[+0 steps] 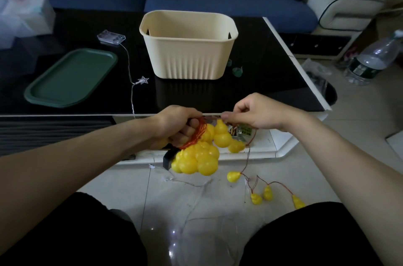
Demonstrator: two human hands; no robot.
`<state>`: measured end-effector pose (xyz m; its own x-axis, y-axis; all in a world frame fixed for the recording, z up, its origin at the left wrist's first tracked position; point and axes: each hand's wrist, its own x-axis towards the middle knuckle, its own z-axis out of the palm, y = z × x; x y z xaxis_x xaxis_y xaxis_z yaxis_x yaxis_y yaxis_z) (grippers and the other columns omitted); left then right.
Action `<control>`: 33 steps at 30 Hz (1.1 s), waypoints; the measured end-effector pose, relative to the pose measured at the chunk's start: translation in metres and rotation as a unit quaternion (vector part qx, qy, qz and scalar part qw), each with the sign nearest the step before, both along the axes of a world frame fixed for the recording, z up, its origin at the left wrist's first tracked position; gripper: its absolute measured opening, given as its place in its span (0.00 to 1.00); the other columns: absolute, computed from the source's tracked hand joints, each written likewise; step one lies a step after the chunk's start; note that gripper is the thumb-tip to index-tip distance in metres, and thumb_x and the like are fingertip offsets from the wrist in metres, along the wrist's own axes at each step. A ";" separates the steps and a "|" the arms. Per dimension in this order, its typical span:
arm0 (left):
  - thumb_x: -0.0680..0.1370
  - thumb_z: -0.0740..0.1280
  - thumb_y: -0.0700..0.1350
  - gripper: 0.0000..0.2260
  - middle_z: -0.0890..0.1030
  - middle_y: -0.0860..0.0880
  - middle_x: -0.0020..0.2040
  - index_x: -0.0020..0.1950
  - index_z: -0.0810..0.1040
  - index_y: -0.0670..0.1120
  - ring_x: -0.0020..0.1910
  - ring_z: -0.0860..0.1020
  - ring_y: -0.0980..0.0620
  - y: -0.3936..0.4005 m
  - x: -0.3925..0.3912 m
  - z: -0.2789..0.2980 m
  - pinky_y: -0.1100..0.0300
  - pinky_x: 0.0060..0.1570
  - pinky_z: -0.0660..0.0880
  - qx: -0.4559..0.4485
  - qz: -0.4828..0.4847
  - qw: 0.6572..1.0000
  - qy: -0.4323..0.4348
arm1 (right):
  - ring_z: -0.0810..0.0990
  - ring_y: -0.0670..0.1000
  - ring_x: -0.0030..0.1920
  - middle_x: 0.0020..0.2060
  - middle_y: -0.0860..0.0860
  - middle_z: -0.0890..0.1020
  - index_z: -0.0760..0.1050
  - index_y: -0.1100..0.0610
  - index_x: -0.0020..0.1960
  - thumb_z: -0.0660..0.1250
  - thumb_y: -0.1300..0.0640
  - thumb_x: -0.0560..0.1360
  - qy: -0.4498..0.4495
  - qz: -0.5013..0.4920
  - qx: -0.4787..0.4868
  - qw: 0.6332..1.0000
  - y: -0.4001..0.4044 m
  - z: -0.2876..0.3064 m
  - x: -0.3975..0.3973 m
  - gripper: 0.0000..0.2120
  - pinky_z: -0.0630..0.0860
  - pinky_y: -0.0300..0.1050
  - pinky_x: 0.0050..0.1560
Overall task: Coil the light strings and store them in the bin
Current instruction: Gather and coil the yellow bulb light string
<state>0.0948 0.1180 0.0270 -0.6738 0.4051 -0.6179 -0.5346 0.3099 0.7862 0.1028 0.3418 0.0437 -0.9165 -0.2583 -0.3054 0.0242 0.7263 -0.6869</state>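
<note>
The left hand (174, 126) gripped the coiled bunch of yellow gourd lights (200, 152) just off the table's near edge (65, 115), while the right hand (255, 113) at 3 o'clock pinched its red wire. The cream bin (187, 47) stood at 12 o'clock, open glass before it; loose gourds (257, 198) trailed on the floor at 5 o'clock.

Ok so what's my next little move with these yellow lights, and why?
Probably wrap one more loop: the left hand grips the coiled bundle, the right hand pinches the wire, and four gourd bulbs hang loose by the floor. The bin looks empty.
</note>
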 end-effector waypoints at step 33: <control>0.86 0.51 0.45 0.14 0.83 0.32 0.40 0.45 0.67 0.41 0.36 0.85 0.43 0.015 -0.003 0.001 0.56 0.33 0.82 0.271 0.251 0.928 -0.042 | 0.83 0.44 0.32 0.37 0.49 0.86 0.80 0.59 0.49 0.65 0.55 0.82 -0.016 0.099 0.043 0.994 -0.048 -0.010 0.023 0.10 0.82 0.47 0.40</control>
